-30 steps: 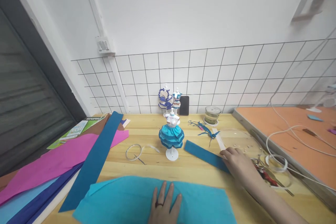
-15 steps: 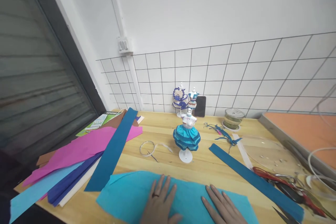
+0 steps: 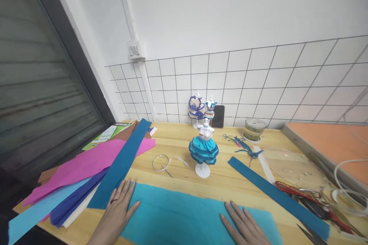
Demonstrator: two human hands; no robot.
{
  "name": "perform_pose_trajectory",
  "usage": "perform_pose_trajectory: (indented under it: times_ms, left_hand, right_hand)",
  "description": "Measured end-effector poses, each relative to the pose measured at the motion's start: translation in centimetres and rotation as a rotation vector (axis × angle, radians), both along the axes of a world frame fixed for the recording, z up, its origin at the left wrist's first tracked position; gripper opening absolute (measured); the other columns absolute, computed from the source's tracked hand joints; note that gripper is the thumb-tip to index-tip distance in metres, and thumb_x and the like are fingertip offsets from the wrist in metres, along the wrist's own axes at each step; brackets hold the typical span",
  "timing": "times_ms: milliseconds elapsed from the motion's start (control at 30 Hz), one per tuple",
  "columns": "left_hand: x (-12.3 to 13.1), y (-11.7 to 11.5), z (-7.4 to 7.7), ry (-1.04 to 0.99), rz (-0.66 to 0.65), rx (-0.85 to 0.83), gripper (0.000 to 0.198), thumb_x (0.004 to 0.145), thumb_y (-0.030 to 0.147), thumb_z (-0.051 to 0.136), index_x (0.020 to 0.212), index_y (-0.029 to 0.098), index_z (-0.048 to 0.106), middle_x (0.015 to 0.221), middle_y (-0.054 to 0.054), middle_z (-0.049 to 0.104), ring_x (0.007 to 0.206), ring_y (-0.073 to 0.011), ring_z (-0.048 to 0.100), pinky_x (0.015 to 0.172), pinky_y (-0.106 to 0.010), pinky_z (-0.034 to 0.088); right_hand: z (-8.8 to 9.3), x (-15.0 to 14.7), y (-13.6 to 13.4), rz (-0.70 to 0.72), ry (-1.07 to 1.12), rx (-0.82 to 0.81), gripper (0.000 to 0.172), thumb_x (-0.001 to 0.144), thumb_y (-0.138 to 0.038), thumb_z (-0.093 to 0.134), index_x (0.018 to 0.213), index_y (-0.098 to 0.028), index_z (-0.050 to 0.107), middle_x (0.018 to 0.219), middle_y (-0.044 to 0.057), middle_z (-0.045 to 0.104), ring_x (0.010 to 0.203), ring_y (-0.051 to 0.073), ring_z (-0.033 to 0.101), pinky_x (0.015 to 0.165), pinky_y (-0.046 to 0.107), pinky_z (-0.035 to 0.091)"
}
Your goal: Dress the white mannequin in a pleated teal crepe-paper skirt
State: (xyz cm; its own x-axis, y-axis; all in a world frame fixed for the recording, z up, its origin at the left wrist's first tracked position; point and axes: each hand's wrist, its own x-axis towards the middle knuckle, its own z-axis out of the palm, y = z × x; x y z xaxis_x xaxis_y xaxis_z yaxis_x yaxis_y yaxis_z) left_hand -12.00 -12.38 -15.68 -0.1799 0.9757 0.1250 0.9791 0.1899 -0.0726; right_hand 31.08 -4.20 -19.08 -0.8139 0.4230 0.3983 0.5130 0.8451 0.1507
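A turquoise sheet, which looks like crepe paper, lies flat at the front of the wooden table. On its left end rests my left hand, palm down, fingers stretched and a ring on one of them. My right hand lies flat on the sheet's right part, fingers apart. Just beyond stands a small white dress form on a round base, wearing a tiered turquoise and darker blue skirt. A dark teal strip runs past my left fingertips; another teal strip slants on the right.
Pink, blue and white sheets are piled at left. Scissors and a clear tray are at right, near an orange-topped box. Further back are a glass jar, two decorated forms and a phone.
My left hand has slid from the middle of the turquoise sheet to its left end. That end, rounded and raised before, now lies flatter. The right hand has stayed in place.
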Motion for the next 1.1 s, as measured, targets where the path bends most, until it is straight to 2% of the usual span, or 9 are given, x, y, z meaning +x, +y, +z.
perform_pose_trajectory:
  times_ms: [67, 133, 233, 300, 433, 600, 767, 967, 1100]
  left_hand:
    - [1.8, 0.2, 0.2, 0.026, -0.042, 0.044, 0.058, 0.089, 0.048, 0.041, 0.138, 0.016, 0.043, 0.145, -0.010, 0.037, 0.135, -0.0306, 0.033, 0.107, -0.050, 0.035]
    - [4.2, 0.3, 0.1, 0.022, -0.162, 0.054, 0.056, 0.091, 0.045, 0.038, 0.138, 0.015, 0.042, 0.145, -0.010, 0.038, 0.134, -0.0303, 0.036, 0.104, -0.047, 0.040]
    - [7.3, 0.5, -0.7, 0.012, -0.344, 0.005, 0.057, 0.090, 0.048, 0.042, 0.139, 0.020, 0.041, 0.144, -0.010, 0.038, 0.130, -0.0308, 0.043, 0.098, -0.044, 0.047]
    - [8.4, 0.8, -1.4, 0.006, -0.392, -0.035, 0.058, 0.089, 0.051, 0.042, 0.138, 0.020, 0.042, 0.143, -0.010, 0.039, 0.128, -0.0324, 0.045, 0.098, -0.046, 0.046]
    - [8.8, 2.2, -2.2, -0.010, -0.367, -0.031, 0.060, 0.089, 0.054, 0.040, 0.140, 0.022, 0.038, 0.146, -0.009, 0.036, 0.132, -0.0321, 0.040, 0.102, -0.049, 0.040]
    - [9.2, 3.2, -2.6, 0.021, -0.388, 0.046, 0.061, 0.088, 0.058, 0.038, 0.138, 0.024, 0.042, 0.145, -0.008, 0.040, 0.132, -0.0318, 0.040, 0.102, -0.047, 0.037]
    - [9.4, 2.5, -3.1, 0.088, -0.493, 0.174, 0.068, 0.088, 0.056, 0.041, 0.145, 0.023, 0.024, 0.144, -0.008, 0.042, 0.127, -0.0302, 0.046, 0.101, -0.043, 0.036]
    - [9.1, 2.4, -3.9, 0.166, -0.472, 0.211, 0.065, 0.088, 0.059, 0.036, 0.142, 0.023, 0.033, 0.144, -0.007, 0.041, 0.128, -0.0291, 0.046, 0.099, -0.044, 0.035]
    - [9.0, 2.5, -4.3, 0.173, -0.477, 0.262, 0.067, 0.087, 0.060, 0.039, 0.144, 0.027, 0.028, 0.144, -0.006, 0.043, 0.127, -0.0292, 0.046, 0.100, -0.043, 0.033]
  right_hand:
    - [0.2, 0.1, 0.0, -0.013, -0.013, -0.061, 0.077, 0.089, -0.054, 0.050, 0.149, -0.028, 0.009, 0.134, 0.016, 0.049, 0.114, 0.036, 0.055, 0.081, 0.045, 0.058]
    - [0.4, 0.2, -0.1, -0.025, -0.016, -0.142, 0.074, 0.089, -0.053, 0.050, 0.148, -0.029, 0.013, 0.140, 0.015, 0.042, 0.120, 0.036, 0.049, 0.088, 0.046, 0.054]
    - [0.8, 0.4, -0.2, -0.036, 0.009, -0.271, 0.070, 0.089, -0.051, 0.052, 0.147, -0.031, 0.018, 0.146, 0.010, 0.031, 0.127, 0.036, 0.040, 0.098, 0.049, 0.046]
    - [1.2, 0.7, 0.0, -0.063, 0.020, -0.360, 0.065, 0.090, -0.049, 0.051, 0.146, -0.034, 0.020, 0.149, 0.007, 0.025, 0.130, 0.037, 0.035, 0.102, 0.052, 0.041]
    - [2.6, 1.1, 1.0, -0.170, -0.037, -0.495, 0.057, 0.092, -0.053, 0.044, 0.144, -0.034, 0.028, 0.150, 0.009, 0.020, 0.134, 0.038, 0.025, 0.103, 0.061, 0.033]
    - [3.9, 1.1, 1.4, -0.229, -0.037, -0.502, 0.056, 0.093, -0.053, 0.040, 0.144, -0.031, 0.029, 0.151, 0.009, 0.017, 0.136, 0.036, 0.020, 0.106, 0.060, 0.027]
    - [3.6, 1.5, -0.1, -0.152, -0.100, -0.521, 0.060, 0.093, -0.054, 0.038, 0.145, -0.028, 0.022, 0.148, 0.011, 0.020, 0.133, 0.038, 0.022, 0.101, 0.061, 0.032]
    - [2.9, 3.8, -0.4, -0.210, -0.128, -0.482, 0.061, 0.093, -0.054, 0.037, 0.145, -0.031, 0.015, 0.148, 0.009, 0.023, 0.132, 0.038, 0.022, 0.099, 0.066, 0.028]
    - [3.0, 5.3, -0.4, -0.307, -0.097, -0.505, 0.061, 0.093, -0.054, 0.037, 0.145, -0.029, 0.018, 0.148, 0.010, 0.022, 0.133, 0.037, 0.021, 0.101, 0.064, 0.027]
